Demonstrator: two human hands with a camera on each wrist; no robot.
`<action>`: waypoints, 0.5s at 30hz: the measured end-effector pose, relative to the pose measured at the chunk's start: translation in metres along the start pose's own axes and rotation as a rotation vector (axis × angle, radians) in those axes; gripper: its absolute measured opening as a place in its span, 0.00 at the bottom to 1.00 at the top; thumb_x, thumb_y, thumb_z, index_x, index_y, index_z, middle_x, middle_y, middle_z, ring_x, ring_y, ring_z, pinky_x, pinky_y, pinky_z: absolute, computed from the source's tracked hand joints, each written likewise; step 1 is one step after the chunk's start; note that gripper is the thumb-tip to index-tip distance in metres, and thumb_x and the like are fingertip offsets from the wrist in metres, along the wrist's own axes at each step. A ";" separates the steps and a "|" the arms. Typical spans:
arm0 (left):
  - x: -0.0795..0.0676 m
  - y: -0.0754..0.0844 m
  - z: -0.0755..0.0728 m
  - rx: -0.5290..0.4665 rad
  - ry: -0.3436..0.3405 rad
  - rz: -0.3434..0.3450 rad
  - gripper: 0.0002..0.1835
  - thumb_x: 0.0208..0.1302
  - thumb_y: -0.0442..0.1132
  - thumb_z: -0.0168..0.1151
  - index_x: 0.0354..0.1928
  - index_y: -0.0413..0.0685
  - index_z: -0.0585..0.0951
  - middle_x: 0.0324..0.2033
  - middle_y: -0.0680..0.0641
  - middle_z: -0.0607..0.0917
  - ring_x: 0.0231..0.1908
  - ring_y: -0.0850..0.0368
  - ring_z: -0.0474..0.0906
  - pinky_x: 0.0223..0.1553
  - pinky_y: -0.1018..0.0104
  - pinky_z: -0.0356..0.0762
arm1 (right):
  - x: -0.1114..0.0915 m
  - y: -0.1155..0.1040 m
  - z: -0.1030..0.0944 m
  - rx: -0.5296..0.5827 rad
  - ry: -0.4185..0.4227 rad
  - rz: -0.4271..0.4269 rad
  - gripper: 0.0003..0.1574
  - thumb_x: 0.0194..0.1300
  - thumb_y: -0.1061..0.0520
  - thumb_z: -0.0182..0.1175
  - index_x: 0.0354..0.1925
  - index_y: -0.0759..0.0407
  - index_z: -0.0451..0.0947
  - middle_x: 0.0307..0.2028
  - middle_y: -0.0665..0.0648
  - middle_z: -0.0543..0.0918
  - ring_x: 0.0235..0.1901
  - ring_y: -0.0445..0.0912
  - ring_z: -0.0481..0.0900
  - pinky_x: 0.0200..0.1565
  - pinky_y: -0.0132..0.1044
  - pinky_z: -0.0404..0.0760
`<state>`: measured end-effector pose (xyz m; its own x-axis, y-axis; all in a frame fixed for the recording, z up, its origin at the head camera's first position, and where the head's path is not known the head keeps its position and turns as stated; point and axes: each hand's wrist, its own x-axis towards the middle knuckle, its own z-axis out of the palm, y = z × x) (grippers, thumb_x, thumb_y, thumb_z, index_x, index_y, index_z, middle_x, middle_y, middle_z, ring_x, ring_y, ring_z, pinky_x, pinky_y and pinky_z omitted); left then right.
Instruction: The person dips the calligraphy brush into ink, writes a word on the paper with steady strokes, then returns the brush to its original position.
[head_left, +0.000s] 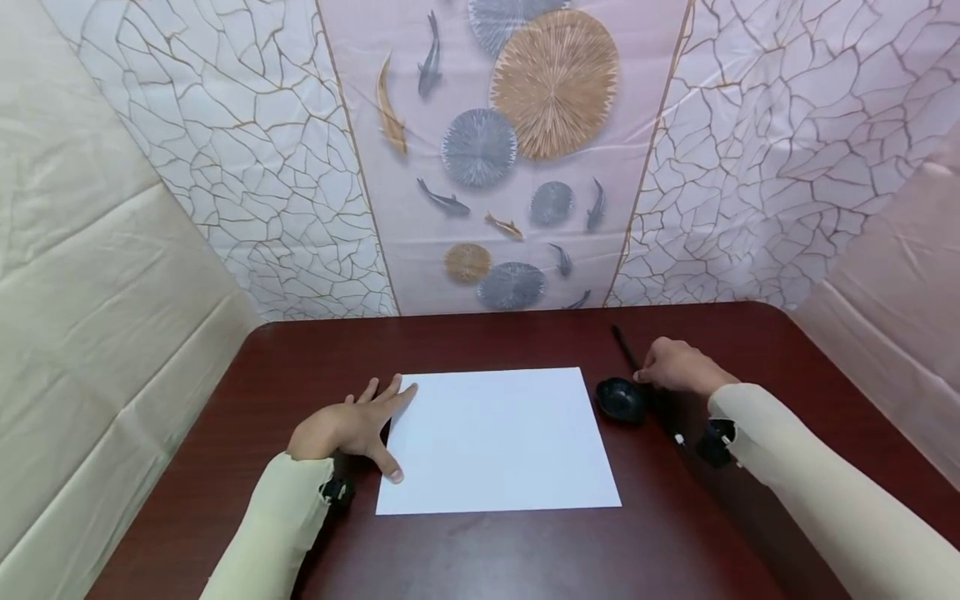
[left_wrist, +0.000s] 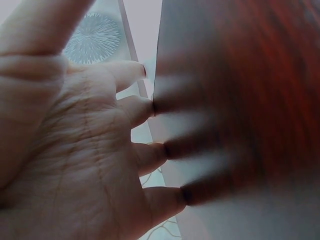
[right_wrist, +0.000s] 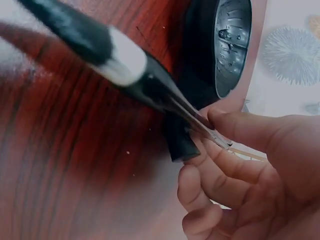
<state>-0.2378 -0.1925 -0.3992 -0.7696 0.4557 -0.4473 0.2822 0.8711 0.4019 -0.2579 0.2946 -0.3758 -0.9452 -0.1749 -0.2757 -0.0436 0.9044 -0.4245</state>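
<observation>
- Brush (right_wrist: 129, 60), dark with a white band near its thick end, lies across the fingers of the right hand (head_left: 681, 367), pinched at its slimmer part between the thumb and the curled fingers.
- On one side of that grip the thick end points back toward the wrist; on the other, the dark stem stretches away from the person, over the far right part of the table (head_left: 480, 558).
- Black dish (head_left: 620, 400) stands just left of the grip, drops of liquid inside it; its short stub sits close by the fingertips, and whether they touch it I cannot tell.
- White sheet of paper (head_left: 498, 442) lies flat, left of the dish and well apart from the brush.
- Left hand (head_left: 352, 425) has its fingers spread wide apart, clasping nothing; thumb and a fingertip rest on the paper's left edge.
- Behind the table hangs a patterned backdrop (head_left: 480, 225).
</observation>
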 end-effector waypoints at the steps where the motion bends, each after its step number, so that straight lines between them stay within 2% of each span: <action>1: 0.000 0.000 0.000 0.001 -0.002 -0.001 0.77 0.43 0.55 0.89 0.87 0.53 0.43 0.85 0.41 0.34 0.82 0.32 0.26 0.75 0.27 0.33 | 0.000 0.000 0.000 0.010 0.000 -0.007 0.27 0.75 0.57 0.62 0.16 0.57 0.74 0.15 0.49 0.70 0.19 0.43 0.69 0.25 0.37 0.67; 4: 0.000 0.001 0.000 0.001 -0.005 -0.005 0.77 0.43 0.55 0.89 0.87 0.54 0.43 0.85 0.41 0.34 0.82 0.31 0.25 0.75 0.27 0.32 | 0.000 0.001 -0.003 0.046 -0.005 -0.019 0.27 0.76 0.58 0.61 0.16 0.58 0.75 0.14 0.48 0.68 0.17 0.43 0.67 0.25 0.37 0.67; 8: 0.000 0.005 0.000 -0.003 -0.013 -0.001 0.77 0.44 0.55 0.89 0.87 0.53 0.42 0.85 0.41 0.33 0.82 0.31 0.24 0.75 0.27 0.32 | -0.004 0.002 -0.017 0.134 -0.012 0.009 0.25 0.78 0.56 0.59 0.21 0.61 0.79 0.16 0.50 0.71 0.18 0.44 0.68 0.26 0.37 0.68; 11: -0.001 0.007 -0.001 -0.002 -0.014 0.006 0.77 0.44 0.54 0.89 0.87 0.52 0.42 0.85 0.40 0.33 0.81 0.31 0.24 0.75 0.26 0.32 | -0.009 -0.001 -0.029 0.244 0.011 0.044 0.22 0.80 0.54 0.58 0.29 0.64 0.82 0.19 0.52 0.75 0.21 0.45 0.71 0.27 0.39 0.72; 15: -0.002 0.005 0.000 0.002 -0.014 0.003 0.77 0.45 0.55 0.88 0.87 0.52 0.42 0.85 0.39 0.33 0.81 0.30 0.25 0.75 0.26 0.33 | -0.016 -0.008 -0.042 0.370 0.064 0.062 0.22 0.82 0.50 0.56 0.47 0.70 0.82 0.27 0.51 0.81 0.26 0.45 0.76 0.31 0.39 0.77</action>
<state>-0.2352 -0.1890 -0.3961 -0.7604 0.4611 -0.4574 0.2859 0.8700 0.4018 -0.2557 0.3064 -0.3320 -0.9613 -0.0888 -0.2608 0.1231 0.7085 -0.6949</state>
